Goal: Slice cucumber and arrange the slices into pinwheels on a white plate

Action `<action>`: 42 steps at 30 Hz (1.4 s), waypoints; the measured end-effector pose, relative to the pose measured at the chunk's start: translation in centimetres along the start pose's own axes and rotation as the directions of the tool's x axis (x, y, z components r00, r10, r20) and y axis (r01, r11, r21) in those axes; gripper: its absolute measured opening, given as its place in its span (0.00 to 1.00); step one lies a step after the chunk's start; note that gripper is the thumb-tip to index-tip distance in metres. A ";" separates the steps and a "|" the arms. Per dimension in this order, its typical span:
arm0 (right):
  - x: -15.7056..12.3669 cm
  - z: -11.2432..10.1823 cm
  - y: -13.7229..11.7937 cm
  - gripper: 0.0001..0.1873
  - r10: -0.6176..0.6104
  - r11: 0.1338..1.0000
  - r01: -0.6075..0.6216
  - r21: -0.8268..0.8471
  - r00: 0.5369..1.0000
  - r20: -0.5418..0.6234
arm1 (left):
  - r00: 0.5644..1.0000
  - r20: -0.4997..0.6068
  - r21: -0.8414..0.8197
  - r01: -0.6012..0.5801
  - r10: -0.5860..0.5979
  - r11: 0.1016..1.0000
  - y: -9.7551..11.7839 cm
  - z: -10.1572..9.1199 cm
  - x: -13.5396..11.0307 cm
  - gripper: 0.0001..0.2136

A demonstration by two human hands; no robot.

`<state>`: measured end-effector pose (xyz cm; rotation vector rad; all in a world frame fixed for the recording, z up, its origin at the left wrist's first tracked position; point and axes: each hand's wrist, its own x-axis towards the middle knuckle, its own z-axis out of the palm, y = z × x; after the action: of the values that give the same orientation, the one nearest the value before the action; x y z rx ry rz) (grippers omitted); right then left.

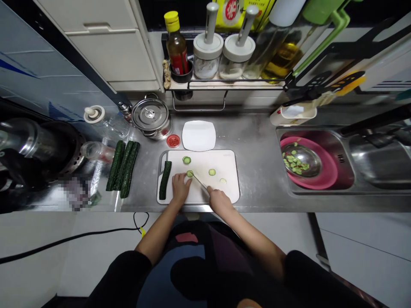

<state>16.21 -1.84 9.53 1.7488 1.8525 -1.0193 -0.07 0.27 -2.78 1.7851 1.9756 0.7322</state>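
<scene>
The cucumber stub [189,173] sits front-centre on the smooth white cutting board [228,191], pinched under the curled fingers of the left hand [180,188], while the right hand [218,199] is closed round a thin knife [199,182] whose blade meets its cut end. Being small, round and slick, it could roll, I judge, bringing the blade onto the fingertips. Flat pale slices [212,172] lie beyond, a dark, bumpy half cucumber [165,179] at the board's left edge.

My cutting board [224,162] is white, its cucumber slices [212,172] pale green; the whole cucumbers [123,169] dark green, the knife [199,182] silvery, the basin [330,171] pink, the tabletop [257,145] grey.
</scene>
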 end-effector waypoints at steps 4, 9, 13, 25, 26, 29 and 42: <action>0.2 -0.1 0.0 0.23 -0.009 1.000 0.009 -0.015 1.000 0.000 | 0.999 -0.042 -0.022 -0.002 0.001 1.000 0.0 0.4 0.2 0.06; 0.2 -0.2 -0.3 0.23 -0.004 0.999 0.005 -0.036 1.000 0.004 | 0.998 -0.057 -0.038 -0.008 0.006 0.999 -0.3 0.6 0.6 0.07; 0.3 -0.3 -0.5 0.23 -0.011 0.999 0.011 -0.047 1.000 0.004 | 0.998 -0.067 -0.051 -0.010 0.007 0.999 -0.5 0.8 0.5 0.07; 0.4 -0.5 -0.7 0.22 -0.017 1.000 0.017 -0.023 1.000 -0.006 | 0.993 -0.112 -0.065 -0.044 0.036 0.997 -0.8 1.0 0.4 0.07; 0.4 -0.5 -0.8 0.22 -0.015 1.000 0.015 -0.020 1.000 -0.004 | 0.993 -0.113 -0.064 -0.043 0.036 0.997 -0.8 1.0 0.4 0.08; 0.4 -0.5 -0.9 0.22 -0.011 1.000 0.011 -0.017 1.000 0.005 | 0.994 -0.107 -0.064 -0.038 0.031 0.997 -0.8 1.0 0.4 0.07; 0.7 -0.4 -1.0 0.21 0.001 1.000 0.000 -0.008 1.000 0.022 | 0.999 -0.040 -0.069 0.015 -0.018 0.998 -0.5 0.6 0.5 0.08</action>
<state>15.24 -1.05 9.48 1.7268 1.8405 -1.0248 -0.17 0.79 -3.47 1.7253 1.9644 0.8266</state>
